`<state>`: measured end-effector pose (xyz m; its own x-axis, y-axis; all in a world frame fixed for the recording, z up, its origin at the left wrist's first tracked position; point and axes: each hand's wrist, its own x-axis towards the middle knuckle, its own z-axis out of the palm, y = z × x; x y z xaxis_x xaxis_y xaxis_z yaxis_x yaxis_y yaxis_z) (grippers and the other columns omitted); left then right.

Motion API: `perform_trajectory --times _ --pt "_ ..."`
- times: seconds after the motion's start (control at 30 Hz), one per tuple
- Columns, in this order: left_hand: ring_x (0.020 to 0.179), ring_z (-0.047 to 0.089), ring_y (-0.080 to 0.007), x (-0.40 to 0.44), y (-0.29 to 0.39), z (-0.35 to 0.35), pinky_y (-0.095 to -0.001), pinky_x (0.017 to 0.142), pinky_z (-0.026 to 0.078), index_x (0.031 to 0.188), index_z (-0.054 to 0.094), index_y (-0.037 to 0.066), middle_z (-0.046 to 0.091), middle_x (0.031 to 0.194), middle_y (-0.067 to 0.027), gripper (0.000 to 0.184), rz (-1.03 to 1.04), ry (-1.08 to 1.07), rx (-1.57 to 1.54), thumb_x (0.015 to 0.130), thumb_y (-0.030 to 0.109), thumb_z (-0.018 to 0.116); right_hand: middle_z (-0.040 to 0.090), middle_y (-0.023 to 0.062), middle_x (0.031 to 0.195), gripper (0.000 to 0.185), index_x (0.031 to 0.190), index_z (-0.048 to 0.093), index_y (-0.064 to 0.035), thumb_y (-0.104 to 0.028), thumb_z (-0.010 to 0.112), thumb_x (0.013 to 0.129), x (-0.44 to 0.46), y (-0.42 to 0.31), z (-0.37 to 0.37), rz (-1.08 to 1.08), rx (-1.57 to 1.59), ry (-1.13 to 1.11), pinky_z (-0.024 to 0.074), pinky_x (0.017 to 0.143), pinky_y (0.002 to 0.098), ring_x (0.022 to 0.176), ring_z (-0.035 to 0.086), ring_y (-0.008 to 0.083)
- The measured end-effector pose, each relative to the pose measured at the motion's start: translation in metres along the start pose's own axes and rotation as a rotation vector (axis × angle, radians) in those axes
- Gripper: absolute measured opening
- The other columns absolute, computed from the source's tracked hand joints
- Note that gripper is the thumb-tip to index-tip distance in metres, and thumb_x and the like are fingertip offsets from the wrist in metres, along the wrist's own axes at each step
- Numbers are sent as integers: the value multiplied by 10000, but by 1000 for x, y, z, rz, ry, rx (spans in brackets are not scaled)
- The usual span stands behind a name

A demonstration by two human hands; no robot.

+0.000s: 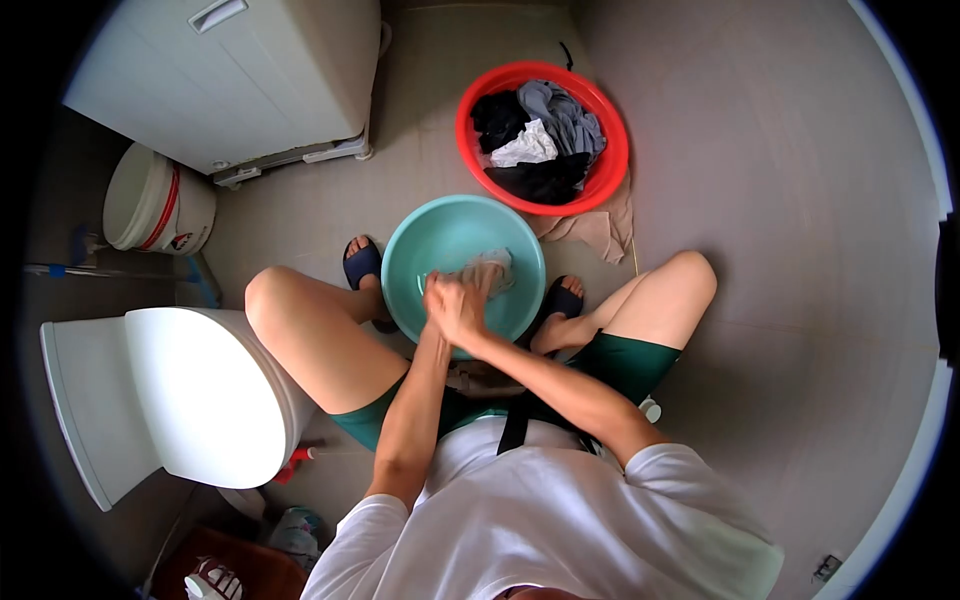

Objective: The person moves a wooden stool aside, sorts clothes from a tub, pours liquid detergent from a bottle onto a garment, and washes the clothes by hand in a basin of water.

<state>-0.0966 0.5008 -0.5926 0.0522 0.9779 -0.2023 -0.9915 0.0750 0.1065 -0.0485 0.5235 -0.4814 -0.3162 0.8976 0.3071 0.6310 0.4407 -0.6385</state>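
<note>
A teal basin (400, 240) stands on the floor between my feet. Over its middle my left hand (436, 298) and my right hand (464, 308) are pressed together, fingers closed around a light greyish-beige wet-looking cloth (490, 272). Part of that cloth hangs out past my knuckles into the basin. Its exact kind cannot be made out. Most of my left fingers are hidden behind the right hand.
Beyond the basin sits a red tub (618, 165) of black, grey and white clothes, with a beige cloth (605, 225) on the floor beside it. A washing machine (250, 80), a white bucket (150, 200) and a toilet (200, 400) line the left. A wall (800, 220) rises at right.
</note>
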Motion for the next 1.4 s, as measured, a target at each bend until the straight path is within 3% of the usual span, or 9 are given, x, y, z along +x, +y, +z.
perform_trajectory --times 0.1,0.17,0.27,0.37,0.47,0.97,1.2,1.27,1.4 --pt "906 531 -154 15 -18 -50 -298 822 436 1070 517 51 568 995 -68 299 37 -330 -34 976 280 349 565 185 607 252 592 584 -46 -191 566 797 -5 -1 -10 -12 -14 -5 437 513 458 544 580 349" --pt "815 550 -176 0 -17 85 -316 682 457 994 539 87 580 977 -62 298 95 722 242 978 316 350 581 189 612 275 588 580 -40 -205 565 808 18 39 -6 224 -33 -109 449 511 464 569 597 367" --pt "713 614 -215 -11 10 40 -354 516 484 1101 494 85 596 872 -39 331 -237 137 39 983 365 363 518 163 535 361 613 551 -10 -247 536 885 36 70 -21 248 40 -33 408 473 420 512 526 311" --pt "880 622 -226 -5 15 83 -383 685 521 1177 474 62 605 989 -63 437 54 518 254 978 438 370 497 68 518 416 629 537 -12 -320 554 908 26 93 -38 393 380 -98 375 455 334 451 462 160" --pt "1224 440 -264 -3 19 87 -437 1072 319 1300 396 36 472 1305 -123 568 177 441 96 966 492 337 493 -11 575 431 667 562 -27 -376 539 920 12 100 -67 586 718 -133 360 467 309 496 447 118" --pt "1321 340 -293 -2 20 96 -471 1099 290 1357 334 51 375 1408 -121 550 146 255 -85 968 438 367 550 -33 801 236 805 583 -59 -264 581 922 4 85 -100 698 1130 -191 387 695 213 762 474 43" --pt "1235 444 -284 -7 16 93 -471 1011 396 1303 393 80 465 1304 -94 589 -53 80 243 877 439 581 590 -33 828 330 938 621 -104 -429 576 900 -3 100 -85 1006 1168 -406 438 681 220 766 541 55" --pt "1057 558 -209 -5 13 99 -467 857 497 1199 454 136 537 1128 -36 491 -70 94 410 770 176 689 631 -15 833 371 983 631 -84 -440 566 899 -9 117 -68 1051 1205 -645 469 582 252 673 583 88" --pt "1068 545 -209 -4 4 49 -391 901 471 1248 448 114 552 1137 -58 480 25 258 486 806 -14 585 594 5 784 272 962 606 -85 -348 550 924 -1 106 -44 1003 1051 -693 450 506 287 606 558 128"
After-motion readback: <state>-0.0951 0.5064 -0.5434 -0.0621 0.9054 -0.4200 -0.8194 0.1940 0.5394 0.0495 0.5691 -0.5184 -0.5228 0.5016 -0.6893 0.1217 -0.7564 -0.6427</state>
